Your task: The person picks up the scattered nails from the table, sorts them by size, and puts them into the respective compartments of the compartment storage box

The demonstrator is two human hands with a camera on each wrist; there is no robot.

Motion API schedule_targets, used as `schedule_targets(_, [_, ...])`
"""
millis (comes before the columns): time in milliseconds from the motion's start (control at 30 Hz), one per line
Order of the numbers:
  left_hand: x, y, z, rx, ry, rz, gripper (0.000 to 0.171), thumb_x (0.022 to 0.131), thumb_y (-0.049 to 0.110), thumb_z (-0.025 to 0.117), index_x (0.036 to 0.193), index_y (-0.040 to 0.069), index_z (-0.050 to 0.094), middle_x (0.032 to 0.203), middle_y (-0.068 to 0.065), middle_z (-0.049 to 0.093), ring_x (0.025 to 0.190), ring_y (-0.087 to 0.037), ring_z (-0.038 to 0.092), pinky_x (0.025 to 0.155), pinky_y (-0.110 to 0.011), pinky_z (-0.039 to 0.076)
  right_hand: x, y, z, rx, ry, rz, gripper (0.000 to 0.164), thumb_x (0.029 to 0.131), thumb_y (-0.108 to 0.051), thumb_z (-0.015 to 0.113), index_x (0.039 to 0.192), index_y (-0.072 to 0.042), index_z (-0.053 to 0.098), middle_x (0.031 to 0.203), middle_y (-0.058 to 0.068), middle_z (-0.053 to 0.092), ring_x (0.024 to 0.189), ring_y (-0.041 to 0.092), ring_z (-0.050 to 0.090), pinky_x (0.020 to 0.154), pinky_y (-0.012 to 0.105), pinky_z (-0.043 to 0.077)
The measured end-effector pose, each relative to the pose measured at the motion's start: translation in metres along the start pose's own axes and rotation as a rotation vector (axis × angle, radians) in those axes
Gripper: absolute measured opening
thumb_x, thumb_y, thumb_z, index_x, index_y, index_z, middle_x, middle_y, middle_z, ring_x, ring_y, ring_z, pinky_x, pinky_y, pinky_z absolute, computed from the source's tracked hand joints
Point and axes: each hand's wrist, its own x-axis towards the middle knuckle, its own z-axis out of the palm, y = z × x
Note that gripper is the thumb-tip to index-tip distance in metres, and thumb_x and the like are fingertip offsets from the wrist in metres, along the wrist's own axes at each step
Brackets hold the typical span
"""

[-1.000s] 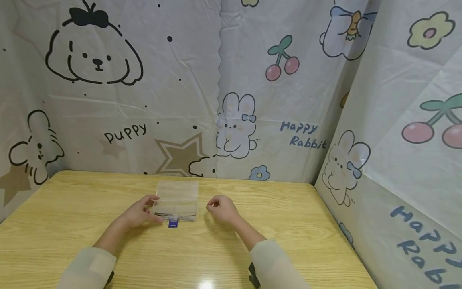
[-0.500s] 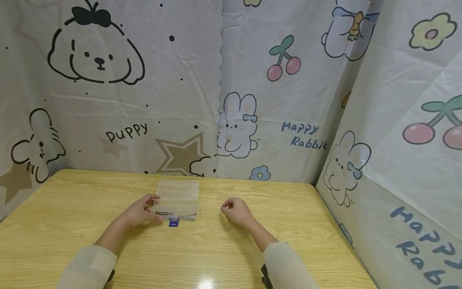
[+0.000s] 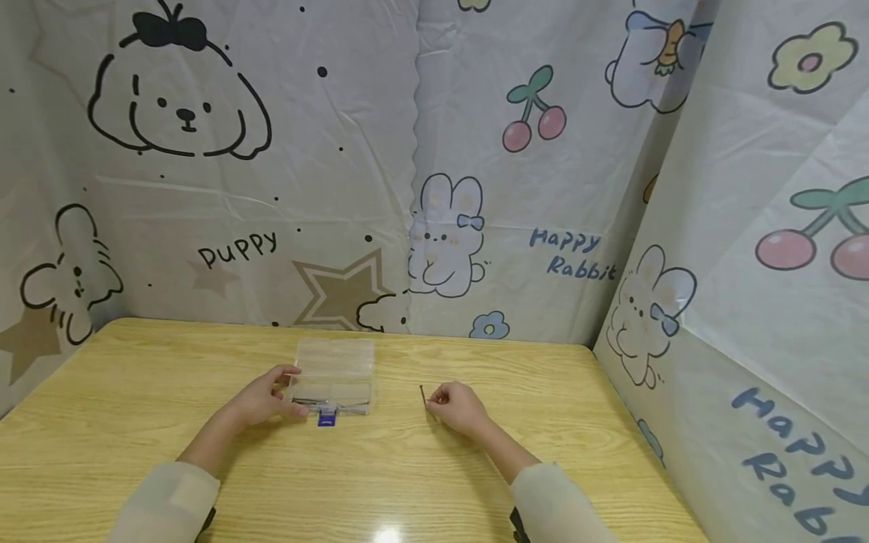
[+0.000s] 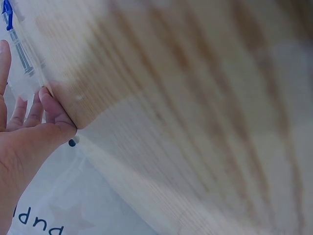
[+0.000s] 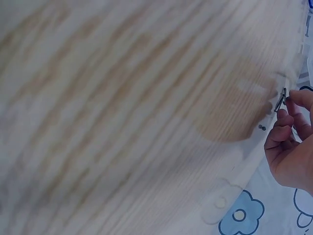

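Note:
In the head view a clear plastic box (image 3: 334, 390) with a blue latch (image 3: 327, 417) lies on the wooden table. Its clear lid (image 3: 336, 354) appears folded back. Several thin metal pieces (image 4: 20, 54) lie inside its front part, likely screws or nails. My left hand (image 3: 261, 398) holds the box's left side, thumb near the front corner, fingers farther back. To the right of the box, my right hand (image 3: 458, 407) pinches a thin dark metal pin (image 3: 423, 397) with a small head, like a nail or screw. It stands nearly upright, leaning slightly; whether its lower end touches the table cannot be told.
The wooden table (image 3: 326, 490) has its back edge just behind the box. Printed cloth (image 3: 353, 188) hangs behind, and another cloth panel (image 3: 760, 339) borders the table on the right. Light sleeves (image 3: 166, 501) cover both forearms.
My right hand has moved right, away from the box, and slightly toward me. The pin in its fingers now shows clearly. My left hand and the box have stayed in place.

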Motion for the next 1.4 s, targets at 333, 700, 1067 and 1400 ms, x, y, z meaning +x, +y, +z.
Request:
schedule_targets(333, [0.003, -0.002, 0.001, 0.001, 0.009, -0.011, 0.087, 0.075, 0.033, 0.078, 0.139, 0.0, 0.03, 0.14, -0.035, 0.03, 0.119, -0.05, 0.04, 0.095, -0.056, 0.041, -0.002, 0.003, 0.002, 0.016, -0.02, 0.006, 0.013, 0.087, -0.022, 0.066, 0.085, -0.009, 0.069, 0.077, -0.001, 0.063, 0.068, 0.01, 0.051, 0.062, 0.025, 0.044])
schedule_targets(700, [0.002, -0.003, 0.001, 0.006, 0.012, -0.002, 0.085, 0.076, 0.032, 0.078, 0.139, 0.0, 0.03, 0.139, -0.035, 0.031, 0.119, -0.052, 0.04, 0.096, -0.057, 0.039, -0.001, -0.004, 0.003, -0.017, -0.001, 0.036, 0.012, 0.086, -0.02, 0.066, 0.08, -0.009, 0.068, 0.074, -0.002, 0.063, 0.064, 0.01, 0.05, 0.059, 0.026, 0.043])
schedule_targets(1067, [0.002, -0.005, 0.001, 0.009, 0.014, 0.005, 0.085, 0.076, 0.033, 0.077, 0.139, 0.0, 0.03, 0.139, -0.036, 0.031, 0.12, -0.052, 0.04, 0.097, -0.058, 0.039, 0.001, -0.007, 0.007, -0.078, 0.028, 0.066, 0.01, 0.084, -0.016, 0.064, 0.077, -0.009, 0.067, 0.074, -0.001, 0.064, 0.061, 0.01, 0.05, 0.055, 0.025, 0.042])
schedule_targets(1400, [0.003, -0.006, 0.0, 0.002, 0.009, 0.0, 0.086, 0.075, 0.032, 0.078, 0.139, 0.001, 0.03, 0.14, -0.034, 0.031, 0.12, -0.05, 0.04, 0.097, -0.057, 0.038, 0.0, -0.007, 0.003, -0.027, 0.002, 0.083, 0.008, 0.082, -0.014, 0.063, 0.076, -0.009, 0.065, 0.071, -0.001, 0.061, 0.06, 0.01, 0.05, 0.053, 0.023, 0.04])
